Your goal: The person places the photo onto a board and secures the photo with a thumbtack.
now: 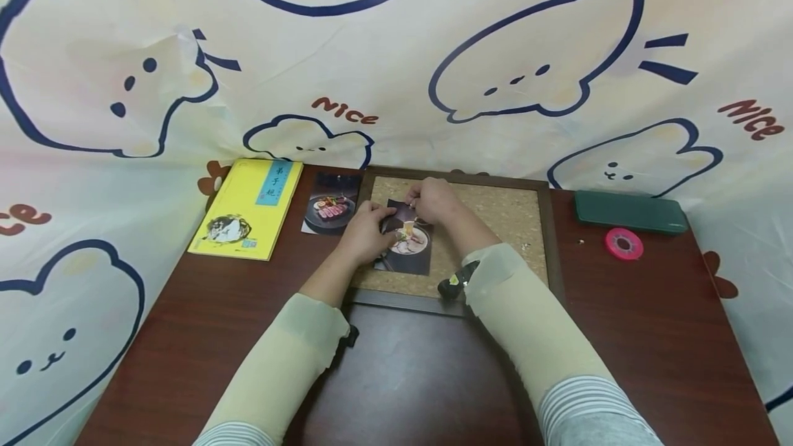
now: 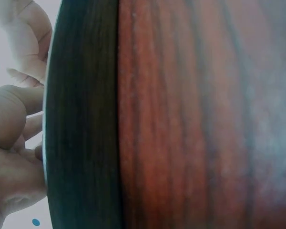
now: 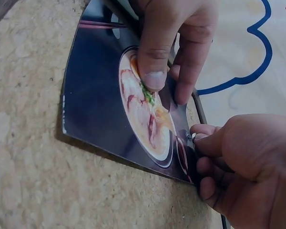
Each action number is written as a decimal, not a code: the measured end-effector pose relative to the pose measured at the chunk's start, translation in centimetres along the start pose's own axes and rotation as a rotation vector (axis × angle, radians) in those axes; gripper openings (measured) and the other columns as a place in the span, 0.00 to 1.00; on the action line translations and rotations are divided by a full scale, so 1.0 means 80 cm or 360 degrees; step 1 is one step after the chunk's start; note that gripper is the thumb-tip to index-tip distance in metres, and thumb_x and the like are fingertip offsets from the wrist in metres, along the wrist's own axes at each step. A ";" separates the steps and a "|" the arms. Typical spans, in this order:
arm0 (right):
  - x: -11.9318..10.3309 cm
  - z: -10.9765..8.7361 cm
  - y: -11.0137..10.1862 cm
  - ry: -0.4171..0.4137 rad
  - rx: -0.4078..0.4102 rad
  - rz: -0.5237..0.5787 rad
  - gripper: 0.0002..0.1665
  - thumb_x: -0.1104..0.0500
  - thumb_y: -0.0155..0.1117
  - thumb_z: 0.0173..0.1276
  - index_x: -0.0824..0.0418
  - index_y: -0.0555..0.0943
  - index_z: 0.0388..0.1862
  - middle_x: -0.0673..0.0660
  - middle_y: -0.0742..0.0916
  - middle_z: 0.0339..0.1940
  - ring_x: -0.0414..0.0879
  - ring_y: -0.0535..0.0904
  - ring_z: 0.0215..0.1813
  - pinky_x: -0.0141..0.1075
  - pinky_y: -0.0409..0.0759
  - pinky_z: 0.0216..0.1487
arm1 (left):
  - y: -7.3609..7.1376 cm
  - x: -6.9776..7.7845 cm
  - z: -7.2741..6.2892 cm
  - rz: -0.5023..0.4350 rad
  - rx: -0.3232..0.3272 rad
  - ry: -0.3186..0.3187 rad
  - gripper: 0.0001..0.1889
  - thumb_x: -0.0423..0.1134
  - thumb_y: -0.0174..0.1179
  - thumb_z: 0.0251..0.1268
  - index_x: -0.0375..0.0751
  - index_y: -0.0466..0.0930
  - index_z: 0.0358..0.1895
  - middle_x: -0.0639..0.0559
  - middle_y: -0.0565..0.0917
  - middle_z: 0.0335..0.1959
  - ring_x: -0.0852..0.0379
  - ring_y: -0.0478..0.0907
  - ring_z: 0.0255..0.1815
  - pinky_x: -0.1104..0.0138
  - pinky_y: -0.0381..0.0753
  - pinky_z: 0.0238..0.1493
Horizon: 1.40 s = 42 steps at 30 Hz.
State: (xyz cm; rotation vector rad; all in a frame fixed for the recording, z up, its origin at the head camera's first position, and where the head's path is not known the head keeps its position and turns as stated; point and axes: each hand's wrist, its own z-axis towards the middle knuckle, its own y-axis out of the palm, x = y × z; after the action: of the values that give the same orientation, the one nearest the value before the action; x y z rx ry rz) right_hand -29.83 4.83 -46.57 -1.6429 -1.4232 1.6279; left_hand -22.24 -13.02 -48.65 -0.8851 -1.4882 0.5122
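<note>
A dark photo of a food bowl (image 1: 407,243) lies over the left part of a framed cork board (image 1: 495,219). My left hand (image 1: 365,232) presses on its left side; in the right wrist view the left thumb (image 3: 155,62) rests across the bowl picture. At the photo's top edge my right hand (image 1: 436,202) pinches a small shiny pin (image 3: 194,137) between thumb and fingertip. The photo's lower corner bows up from the cork in that view. Past the dark frame in the left wrist view, part of my left hand (image 2: 12,171) shows.
A second food photo (image 1: 331,205) lies left of the board, beside a yellow book (image 1: 254,208). To the right are a green case (image 1: 628,212), a pink round tape roll (image 1: 624,244) and a tiny shiny piece (image 1: 581,241). A patterned curtain (image 1: 396,74) stands behind the table.
</note>
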 end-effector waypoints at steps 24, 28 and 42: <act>0.047 -0.017 0.006 -0.0301 0.0190 0.0172 0.14 0.58 0.66 0.75 0.57 0.87 0.56 0.55 0.84 0.49 0.50 0.80 0.53 0.47 0.78 0.59 | 0.004 0.003 0.002 0.0028 0.0010 0.0007 0.31 0.44 0.68 0.69 0.43 0.75 0.73 0.42 0.70 0.65 0.44 0.73 0.62 0.51 0.73 0.65; 0.052 -0.023 0.008 -0.0371 0.0235 0.0083 0.17 0.53 0.67 0.74 0.55 0.87 0.57 0.56 0.83 0.51 0.53 0.80 0.54 0.49 0.77 0.59 | 0.002 0.004 0.002 0.0043 0.0022 0.0010 0.31 0.44 0.68 0.69 0.42 0.75 0.73 0.41 0.70 0.64 0.44 0.73 0.62 0.51 0.73 0.65; 0.048 -0.025 0.020 -0.0340 0.0141 -0.0001 0.21 0.49 0.65 0.76 0.51 0.85 0.64 0.58 0.80 0.60 0.55 0.77 0.62 0.51 0.74 0.64 | 0.004 0.003 0.001 0.0058 0.0021 -0.0022 0.30 0.45 0.68 0.71 0.43 0.74 0.74 0.42 0.68 0.65 0.44 0.73 0.62 0.51 0.73 0.64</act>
State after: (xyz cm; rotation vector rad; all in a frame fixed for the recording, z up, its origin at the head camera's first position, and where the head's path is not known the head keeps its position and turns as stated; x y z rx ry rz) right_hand -28.21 8.16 -49.31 -1.4548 -1.4276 1.8847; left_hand -22.19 -12.61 -48.77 -0.9016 -1.4821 0.5555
